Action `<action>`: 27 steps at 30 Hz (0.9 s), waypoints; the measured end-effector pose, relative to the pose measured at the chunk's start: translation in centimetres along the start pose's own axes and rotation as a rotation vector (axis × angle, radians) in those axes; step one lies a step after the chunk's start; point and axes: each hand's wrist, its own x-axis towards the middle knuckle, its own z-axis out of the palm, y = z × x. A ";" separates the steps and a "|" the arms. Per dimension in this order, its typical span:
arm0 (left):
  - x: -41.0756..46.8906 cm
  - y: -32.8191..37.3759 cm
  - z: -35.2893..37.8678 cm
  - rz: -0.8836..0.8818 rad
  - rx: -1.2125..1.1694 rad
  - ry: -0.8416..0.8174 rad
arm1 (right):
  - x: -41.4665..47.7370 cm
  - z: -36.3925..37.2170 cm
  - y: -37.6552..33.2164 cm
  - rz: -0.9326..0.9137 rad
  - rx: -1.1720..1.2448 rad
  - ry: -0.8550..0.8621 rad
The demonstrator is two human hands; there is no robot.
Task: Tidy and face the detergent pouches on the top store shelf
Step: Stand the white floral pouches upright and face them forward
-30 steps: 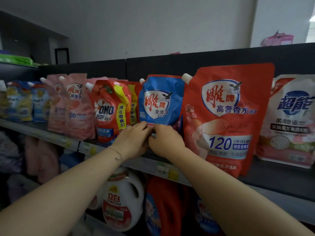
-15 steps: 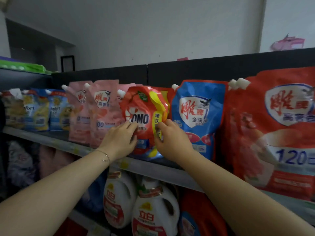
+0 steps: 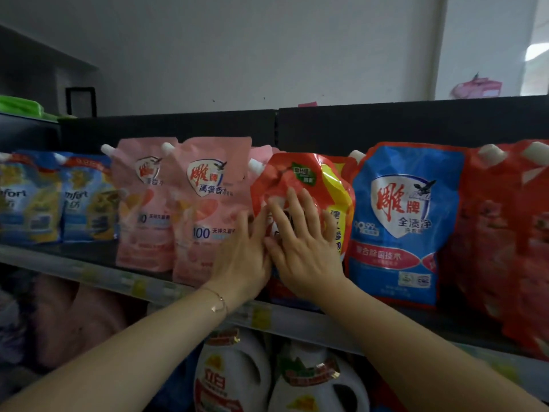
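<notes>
Dark top shelf [image 3: 89, 272], grey wall behind. Red-yellow pouch [image 3: 300, 176] stands mid-row, long axis vertical, top crumpled, spout at upper left. Both hands lie flat on its front, nothing gripped. Right hand [image 3: 306, 251] is centred, fingers straight & splayed, pointing up. Left hand [image 3: 240, 257] is at the pouch's left edge, fingers straight, touching the right. Right hand's nearer the middle, so prob. it does the pressing back. Pink pouch [image 3: 208, 209] just left, blue pouch [image 3: 398, 221] just right. Bottles [image 3: 234, 379] on the shelf below.
</notes>
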 end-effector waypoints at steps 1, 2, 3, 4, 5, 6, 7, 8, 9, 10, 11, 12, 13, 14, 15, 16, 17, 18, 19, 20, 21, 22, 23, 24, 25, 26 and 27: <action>-0.4 -0.1 0.6 0.025 0.032 0.025 | 0.0 0.3 0.0 -0.009 -0.043 -0.013; -0.7 -0.2 1.2 0.058 0.052 0.042 | 0.1 0.4 0.0 -0.010 -0.077 -0.020; -1.0 -0.1 1.6 0.080 0.078 0.041 | 0.2 0.5 0.0 -0.004 -0.100 -0.025; -1.0 -0.2 2.2 0.084 0.108 0.025 | 0.2 0.6 0.1 0.004 -0.116 -0.029; -0.9 -0.3 2.7 0.074 0.136 0.003 | 0.3 0.7 0.1 0.010 -0.131 -0.030; -0.7 -0.3 3.1 0.059 0.153 -0.022 | 0.3 0.8 0.2 0.017 -0.149 -0.028; -0.5 -0.3 3.5 0.051 0.174 -0.039 | 0.3 1.0 0.3 0.024 -0.169 -0.025; -0.3 -0.1 3.7 0.057 0.203 -0.032 | 0.3 1.1 0.5 0.031 -0.186 -0.020; 0.0 0.1 3.7 0.062 0.233 -0.027 | 0.4 1.2 0.8 0.035 -0.198 -0.013; 0.3 0.3 3.7 0.058 0.250 -0.042 | 0.5 1.2 1.0 0.036 -0.204 -0.007; 0.5 0.5 3.7 0.045 0.260 -0.072 | 0.6 1.3 1.2 0.034 -0.210 -0.007; 0.8 0.7 3.7 0.033 0.278 -0.105 | 0.7 1.3 1.4 0.031 -0.217 -0.009; 0.9 1.0 3.6 0.026 0.308 -0.135 | 0.7 1.4 1.6 0.028 -0.228 -0.011; 1.1 1.4 3.6 0.030 0.348 -0.158 | 0.7 1.5 1.9 0.027 -0.242 -0.014; 1.3 1.7 3.7 0.042 0.383 -0.172 | 0.7 1.7 2.2 0.027 -0.259 -0.020; 1.5 1.8 3.9 0.048 0.405 -0.180 | 0.7 1.8 2.5 0.027 -0.276 -0.029; 1.7 1.9 4.2 0.053 0.421 -0.189 | 0.7 1.9 2.8 0.027 -0.289 -0.043; 1.8 2.0 4.4 0.057 0.436 -0.197 | 0.8 1.9 3.0 0.029 -0.297 -0.060; 2.0 2.1 4.5 0.060 0.446 -0.204 | 0.9 1.9 3.1 0.031 -0.301 -0.076; 2.0 2.2 4.4 0.066 0.449 -0.208 | 1.0 1.8 3.2 0.032 -0.300 -0.087; 2.0 2.2 4.2 0.074 0.446 -0.207 | 1.0 1.8 3.1 0.035 -0.291 -0.096; 2.0 2.2 4.0 0.083 0.440 -0.202 | 1.0 1.7 3.0 0.041 -0.271 -0.104; 1.9 2.0 3.9 0.091 0.428 -0.193 | 1.0 1.5 2.8 0.050 -0.247 -0.110; 1.8 1.9 3.8 0.102 0.410 -0.178 | 0.9 1.3 2.6 0.057 -0.223 -0.115; 1.6 1.7 3.6 0.115 0.387 -0.159 | 0.9 1.1 2.5 0.061 -0.199 -0.121; 1.4 1.4 3.3 0.126 0.351 -0.141 | 0.8 0.8 2.3 0.059 -0.170 -0.134; 1.2 1.2 3.0 0.142 0.311 -0.130 | 0.7 0.4 2.2 0.051 -0.141 -0.147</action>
